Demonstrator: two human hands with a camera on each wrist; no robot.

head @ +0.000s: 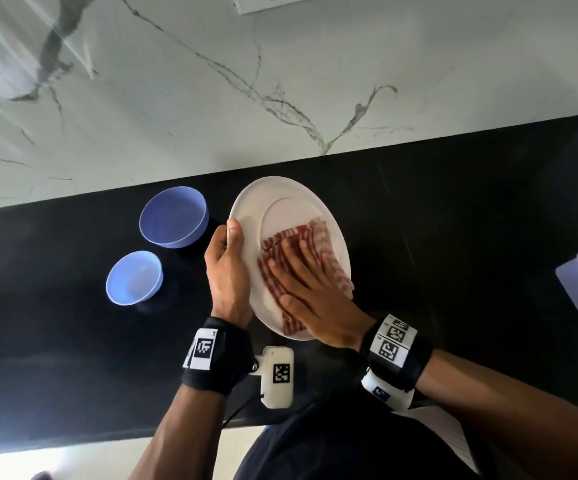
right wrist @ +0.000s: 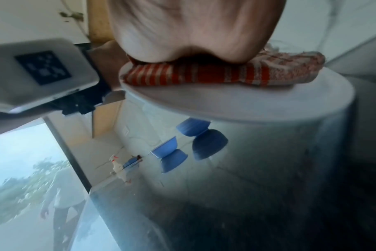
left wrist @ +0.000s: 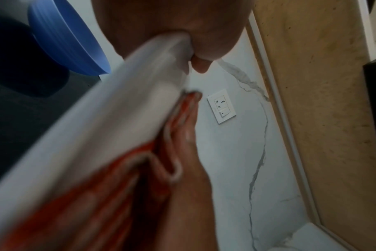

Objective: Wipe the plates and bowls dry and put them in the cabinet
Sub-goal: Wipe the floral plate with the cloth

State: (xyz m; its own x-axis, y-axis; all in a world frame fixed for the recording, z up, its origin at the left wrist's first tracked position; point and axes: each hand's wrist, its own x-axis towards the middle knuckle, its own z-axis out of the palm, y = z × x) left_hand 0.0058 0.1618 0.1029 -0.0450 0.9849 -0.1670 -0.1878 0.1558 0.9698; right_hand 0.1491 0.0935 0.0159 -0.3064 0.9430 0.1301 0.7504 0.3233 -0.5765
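The white plate is held tilted above the counter; the left hand grips its 9 o'clock rim, while the right hand presses flat, straight fingers on the striped cloth, with unwiped plate toward 12 o'clock.

You are in a kitchen in a home. You stand at a shiny black counter that runs along a white marble wall with grey lines in it. A white wall plug and switch sits on that wall. On the counter are dishes: a white plate and two blue bowls, a big one and a small one, near the back edge. A red striped dish cloth lies on the plate. Wooden cabinet panels stand beside the wall.
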